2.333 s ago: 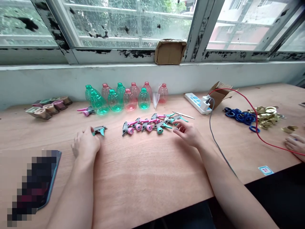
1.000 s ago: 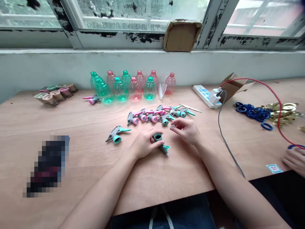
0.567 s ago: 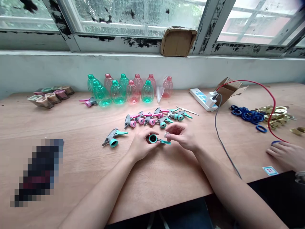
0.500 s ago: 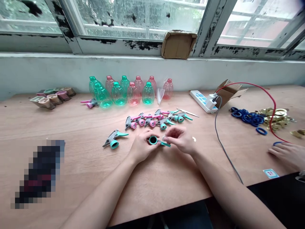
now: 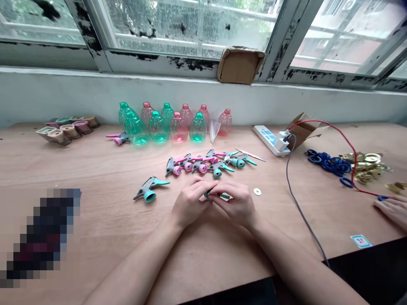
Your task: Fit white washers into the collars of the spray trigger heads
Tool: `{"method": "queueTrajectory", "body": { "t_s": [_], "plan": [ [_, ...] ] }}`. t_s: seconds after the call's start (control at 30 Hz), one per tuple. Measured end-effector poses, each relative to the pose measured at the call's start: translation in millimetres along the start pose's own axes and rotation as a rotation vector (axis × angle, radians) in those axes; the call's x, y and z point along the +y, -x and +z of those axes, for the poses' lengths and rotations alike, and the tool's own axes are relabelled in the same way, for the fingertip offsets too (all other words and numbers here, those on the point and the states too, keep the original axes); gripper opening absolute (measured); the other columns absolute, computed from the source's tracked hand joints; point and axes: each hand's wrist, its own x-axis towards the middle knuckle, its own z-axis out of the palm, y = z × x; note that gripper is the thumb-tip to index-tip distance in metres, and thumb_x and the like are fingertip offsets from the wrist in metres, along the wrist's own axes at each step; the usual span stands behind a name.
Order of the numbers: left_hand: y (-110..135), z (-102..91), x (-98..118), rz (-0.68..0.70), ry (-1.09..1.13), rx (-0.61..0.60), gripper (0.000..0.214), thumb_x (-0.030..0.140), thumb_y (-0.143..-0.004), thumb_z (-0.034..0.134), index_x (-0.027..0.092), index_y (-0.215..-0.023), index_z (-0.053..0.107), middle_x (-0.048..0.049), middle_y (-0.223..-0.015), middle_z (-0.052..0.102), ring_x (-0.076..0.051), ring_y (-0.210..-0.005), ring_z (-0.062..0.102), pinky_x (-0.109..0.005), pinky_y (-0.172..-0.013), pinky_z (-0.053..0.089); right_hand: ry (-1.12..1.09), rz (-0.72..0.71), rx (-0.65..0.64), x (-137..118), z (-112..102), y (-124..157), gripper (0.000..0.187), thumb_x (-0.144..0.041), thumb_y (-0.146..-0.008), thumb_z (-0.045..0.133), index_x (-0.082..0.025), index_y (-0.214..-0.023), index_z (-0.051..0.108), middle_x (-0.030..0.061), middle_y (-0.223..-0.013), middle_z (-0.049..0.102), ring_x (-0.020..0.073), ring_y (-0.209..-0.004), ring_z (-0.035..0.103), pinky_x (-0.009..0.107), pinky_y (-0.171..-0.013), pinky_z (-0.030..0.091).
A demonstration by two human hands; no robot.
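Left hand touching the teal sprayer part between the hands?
Touching: the head view shows the left hand curled around the teal sprayer part, its fingers over the part.

The left forearm [image 5: 136,264] and right forearm [image 5: 295,258] are seen bare and slender; the left hand [image 5: 190,203] and right hand [image 5: 233,205] are shown uncovered, with slim fingers.

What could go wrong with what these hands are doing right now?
The small white washer lies loose on the wooden table, so it could get brushed away or lost. The teal sprayer head is small and mostly hidden between the left hand and right hand. It might slip and knock into the row of sprayer heads just ahead.
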Motion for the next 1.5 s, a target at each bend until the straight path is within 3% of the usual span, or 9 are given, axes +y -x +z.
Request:
{"method": "queueTrajectory", "body": {
  "t_s": [0.13,0.27,0.53,0.7,1.07,1.5],
  "plan": [
    [-3,-4.5,-1,-0.113,0.061,-0.113,0.029,0.011,-0.079,0.064,0.022,-0.105,0.067,-0.0022,-0.101,0.073,-0.019,-0.094,0.066,-0.030,-0.085,0.054,-0.046,0.028,0.045,8,3,0,0.011,-0.018,-0.085,0.064,-0.026,-0.086,0.071,0.0025,-0.082,0.069,0.0164,-0.072,0.065,0.028,-0.063,0.055],
    [-3,-6.8,-3,-0.150,0.074,-0.184,0.030,0.014,-0.080,0.062,0.023,-0.108,0.067,-0.0011,-0.106,0.073,-0.018,-0.095,0.068,-0.027,-0.085,0.054,-0.043,0.076,0.075,14,2,1,0.006,-0.024,-0.083,0.068,-0.025,-0.086,0.072,0.0037,-0.086,0.063,0.0140,-0.068,0.061,0.025,-0.055,0.053],
    [-2,-4.8,-1,-0.157,0.014,-0.167,0.026,0.016,-0.079,0.062,0.021,-0.104,0.068,-0.0016,-0.100,0.074,-0.018,-0.089,0.069,-0.026,-0.079,0.054,0.106,-0.057,-0.013,18,-1,1,0.012,-0.024,-0.086,0.064,-0.024,-0.095,0.072,0.0044,-0.090,0.064,0.0146,-0.074,0.062,0.027,-0.065,0.054],
    [-1,-5.1,-1,-0.181,-0.012,-0.119,0.030,0.012,-0.078,0.060,0.020,-0.106,0.067,-0.0023,-0.102,0.074,-0.018,-0.090,0.069,-0.025,-0.080,0.055,0.205,-0.129,-0.005,14,1,1,0.017,-0.020,-0.088,0.060,-0.022,-0.101,0.070,0.0057,-0.098,0.065,0.0147,-0.079,0.063,0.028,-0.072,0.054],
    [-1,-3.1,-6,0.022,-0.128,-0.031,0.027,0.012,-0.083,0.061,0.018,-0.109,0.066,-0.0057,-0.098,0.070,-0.018,-0.091,0.065,-0.029,-0.082,0.053,0.254,-0.139,0.074,11,-3,-1,0.009,-0.020,-0.085,0.064,-0.020,-0.089,0.072,0.0048,-0.089,0.067,0.0153,-0.080,0.063,0.028,-0.074,0.053],
    [-2,-4.7,-5,0.064,-0.285,-0.051,0.025,0.017,-0.089,0.057,0.017,-0.113,0.065,-0.0066,-0.094,0.069,-0.019,-0.087,0.062,-0.032,-0.078,0.053,0.259,-0.106,0.049,16,-4,-1,0.009,-0.022,-0.086,0.065,-0.022,-0.089,0.074,0.0042,-0.086,0.069,0.0157,-0.078,0.064,0.029,-0.071,0.053]
  ]
}}
